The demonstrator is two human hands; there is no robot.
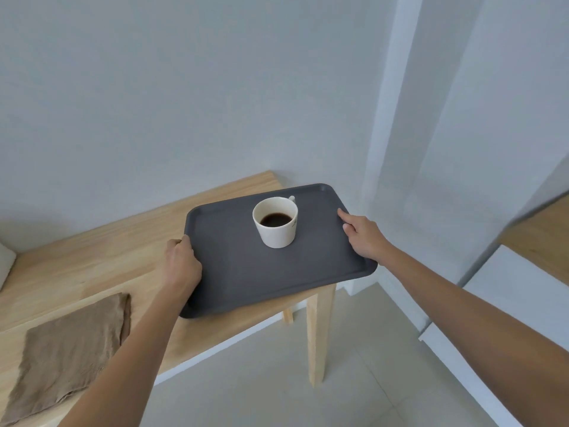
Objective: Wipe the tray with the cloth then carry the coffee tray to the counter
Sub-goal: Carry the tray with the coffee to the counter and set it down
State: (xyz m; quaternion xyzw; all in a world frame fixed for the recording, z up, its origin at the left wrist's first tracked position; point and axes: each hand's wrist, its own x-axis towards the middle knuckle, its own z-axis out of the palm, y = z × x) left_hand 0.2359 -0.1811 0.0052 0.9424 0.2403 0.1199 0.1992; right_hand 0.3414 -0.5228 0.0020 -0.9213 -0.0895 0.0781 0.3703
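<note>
On the wooden table [92, 257]: brown cloth [66, 352] near left, gray tray [246, 272] with coffee cup [275, 221] right. Left hand [181, 263] and right hand [363, 237] each gripping a tray edge.

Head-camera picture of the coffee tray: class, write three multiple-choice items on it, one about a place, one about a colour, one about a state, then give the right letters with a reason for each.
1. Where does the folded cloth lie?
A. on the tray
B. on the wooden table, left of the tray
C. on the floor

2. What colour is the tray?
A. dark grey
B. white
C. red

3. How is the tray held?
A. by one hand only
B. by no hand
C. by both hands, one at each short end

Answers:
1 B: the brown cloth rests on the table, apart from the tray.
2 A: the tray is dark grey under the white cup of coffee.
3 C: the left hand grips one end and the right hand the other.
</note>
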